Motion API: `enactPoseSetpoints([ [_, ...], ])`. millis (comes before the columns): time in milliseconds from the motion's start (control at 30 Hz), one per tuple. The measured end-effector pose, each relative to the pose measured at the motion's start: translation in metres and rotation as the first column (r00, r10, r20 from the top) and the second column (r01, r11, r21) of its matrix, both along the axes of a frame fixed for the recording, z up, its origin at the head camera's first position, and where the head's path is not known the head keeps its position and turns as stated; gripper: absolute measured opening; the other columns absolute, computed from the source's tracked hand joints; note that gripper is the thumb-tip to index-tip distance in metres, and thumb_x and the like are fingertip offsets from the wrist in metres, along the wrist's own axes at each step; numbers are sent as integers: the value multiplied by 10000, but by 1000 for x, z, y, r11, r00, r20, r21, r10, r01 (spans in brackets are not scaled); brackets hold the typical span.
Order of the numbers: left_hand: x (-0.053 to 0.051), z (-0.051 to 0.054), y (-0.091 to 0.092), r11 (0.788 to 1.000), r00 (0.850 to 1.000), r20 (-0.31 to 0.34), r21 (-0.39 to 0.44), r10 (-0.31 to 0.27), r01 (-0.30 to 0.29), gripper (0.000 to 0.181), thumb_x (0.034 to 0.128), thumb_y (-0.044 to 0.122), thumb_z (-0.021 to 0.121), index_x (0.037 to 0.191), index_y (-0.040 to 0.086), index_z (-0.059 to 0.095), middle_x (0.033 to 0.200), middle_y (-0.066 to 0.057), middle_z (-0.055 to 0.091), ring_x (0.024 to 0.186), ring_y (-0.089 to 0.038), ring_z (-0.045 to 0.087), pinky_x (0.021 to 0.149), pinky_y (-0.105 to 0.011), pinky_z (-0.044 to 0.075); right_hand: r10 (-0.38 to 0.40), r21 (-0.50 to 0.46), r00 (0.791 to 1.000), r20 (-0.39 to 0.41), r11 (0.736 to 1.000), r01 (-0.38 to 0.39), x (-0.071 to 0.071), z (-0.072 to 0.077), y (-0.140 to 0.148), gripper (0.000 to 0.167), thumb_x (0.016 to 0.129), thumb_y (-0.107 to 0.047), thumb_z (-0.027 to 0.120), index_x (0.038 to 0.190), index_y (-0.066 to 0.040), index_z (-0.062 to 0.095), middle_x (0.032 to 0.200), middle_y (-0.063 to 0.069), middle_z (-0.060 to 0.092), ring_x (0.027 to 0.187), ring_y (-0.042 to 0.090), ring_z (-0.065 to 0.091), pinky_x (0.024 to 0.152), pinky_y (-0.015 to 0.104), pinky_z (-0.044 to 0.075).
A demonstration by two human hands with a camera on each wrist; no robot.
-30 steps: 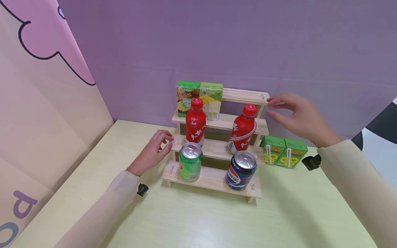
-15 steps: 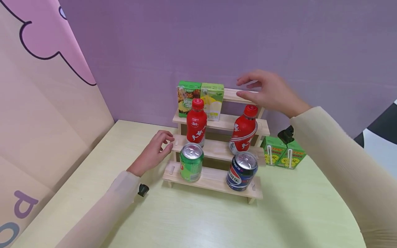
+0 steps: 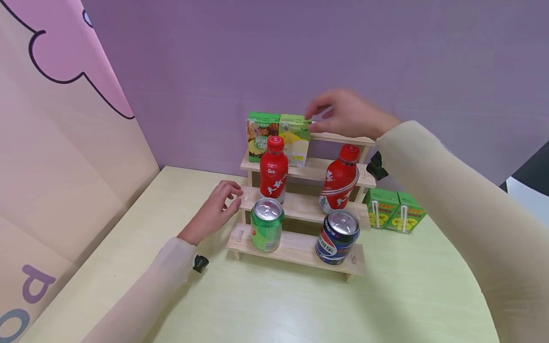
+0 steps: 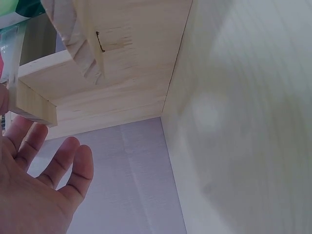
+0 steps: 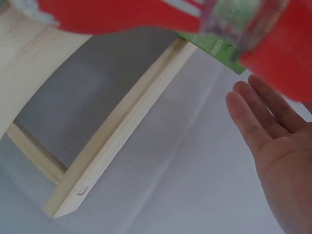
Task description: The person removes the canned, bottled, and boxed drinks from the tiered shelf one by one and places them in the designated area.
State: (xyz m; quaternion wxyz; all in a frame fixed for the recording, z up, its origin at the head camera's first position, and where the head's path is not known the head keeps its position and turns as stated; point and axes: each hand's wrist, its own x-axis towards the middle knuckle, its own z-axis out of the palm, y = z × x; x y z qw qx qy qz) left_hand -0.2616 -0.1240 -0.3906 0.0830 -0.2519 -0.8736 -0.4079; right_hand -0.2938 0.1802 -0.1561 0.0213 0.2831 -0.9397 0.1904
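Observation:
In the head view my right hand (image 3: 343, 113) is beside the upper right corner of a light green juice box (image 3: 296, 140), fingers loosely bent. The right wrist view shows those fingers (image 5: 243, 112) close to the box's green edge; a red bottle hides the thumb there. A darker green juice box (image 3: 257, 138) stands against its left side. Both stand on an upper step of a wooden tiered rack (image 3: 296, 245). My left hand (image 3: 214, 209) is at the rack's left end, its fingers (image 4: 80, 168) relaxed by a plank end; whether they touch it I cannot tell.
Two red bottles (image 3: 273, 171), the right one tilted, stand on a middle step. Below them are a green can (image 3: 267, 228) and a dark blue Pepsi can (image 3: 336, 240). Two green drink boxes (image 3: 396, 209) stand on the table right of the rack. A purple wall (image 3: 193, 71) rises behind.
My right hand has moved left, from the rack's upper right end across to the light green juice box. The left hand has stayed at the rack's left end.

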Motion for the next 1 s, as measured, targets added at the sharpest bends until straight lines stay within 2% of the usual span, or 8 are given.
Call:
enactPoseSetpoints([
  [233,0,0,1,1000,1000,-3,-3,-2,2,189,958,170,552,1125,88,523,1268,-59,439,1085,-306,455,863,-462,471,6,48,1000,26,999,-7,-10,-3,-6,194,861,-160,695,1013,-58,632,1052,94,632,1060,260,582,918,417,446],
  [533,1,1,4,1000,1000,12,-6,8,-8,198,955,178,560,1132,99,523,1273,-51,437,1087,-282,451,862,-454,476,14,42,1000,-11,999,-14,-16,-5,-4,125,844,-143,702,916,-73,627,940,61,652,917,183,612,839,356,471],
  [733,2,0,5,1000,1000,8,-5,0,0,199,959,181,553,1136,95,526,1276,-52,435,1088,-287,450,865,-457,473,23,-22,999,-44,999,-24,-10,-4,2,101,872,-136,659,947,-76,628,960,59,625,908,179,602,832,355,478],
  [867,1,-1,3,1000,1000,-10,-11,-2,2,216,960,175,553,1154,88,519,1272,-50,434,1090,-296,454,865,-451,472,9,-68,996,-92,998,-16,-2,5,10,116,890,-146,641,983,-78,624,991,53,613,918,175,600,849,364,482],
  [1000,0,-1,0,1000,1000,-11,-20,5,-5,240,959,180,557,1175,91,508,1268,-44,429,1093,-295,456,872,-442,469,-26,-119,987,-161,993,6,7,16,19,144,890,-172,648,995,-75,628,987,29,612,894,139,591,823,282,476],
])
